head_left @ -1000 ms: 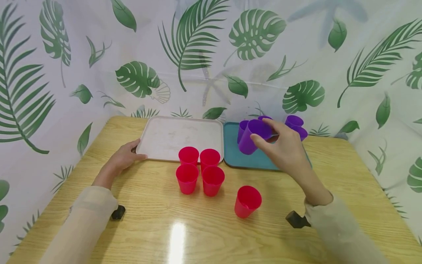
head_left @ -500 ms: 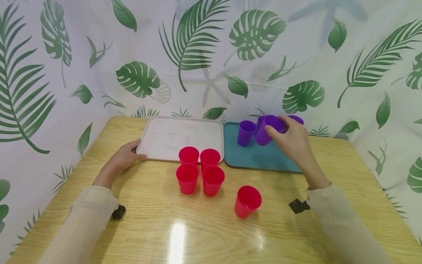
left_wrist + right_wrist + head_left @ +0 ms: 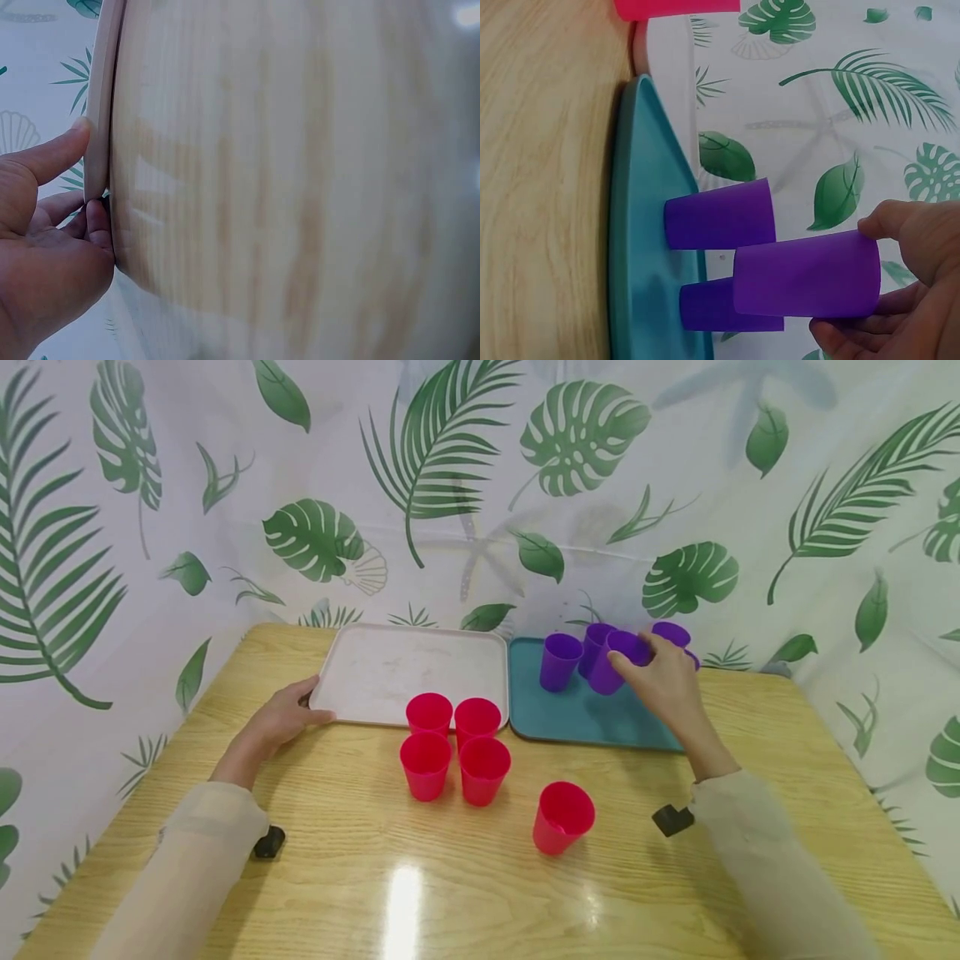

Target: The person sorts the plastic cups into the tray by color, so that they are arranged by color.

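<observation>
My right hand [image 3: 663,681] holds a purple cup [image 3: 609,672] by its rim, thumb on one side and fingers on the other. The held cup hangs over the teal tray [image 3: 577,727]; in the right wrist view its base stands off from the tray floor. Two purple cups, the left one [image 3: 558,664] and the middle one [image 3: 595,643], stand on that tray to its left. More purple cups [image 3: 671,633] show partly behind my hand. At the left, my left hand [image 3: 281,718] grips the front corner of the white tray [image 3: 100,112], thumb against its rim and fingers curled at its edge.
Several red cups stand in a cluster [image 3: 427,768] before the white tray, two of them overlapping its front edge in the head view. Another red cup [image 3: 562,818] stands apart, nearer the front. A leaf-print cloth [image 3: 465,543] hangs behind the wooden table [image 3: 322,860].
My right hand has carried the purple cup to the right and back over the teal tray, then slightly lower. The left hand and the red cups stay in place.
</observation>
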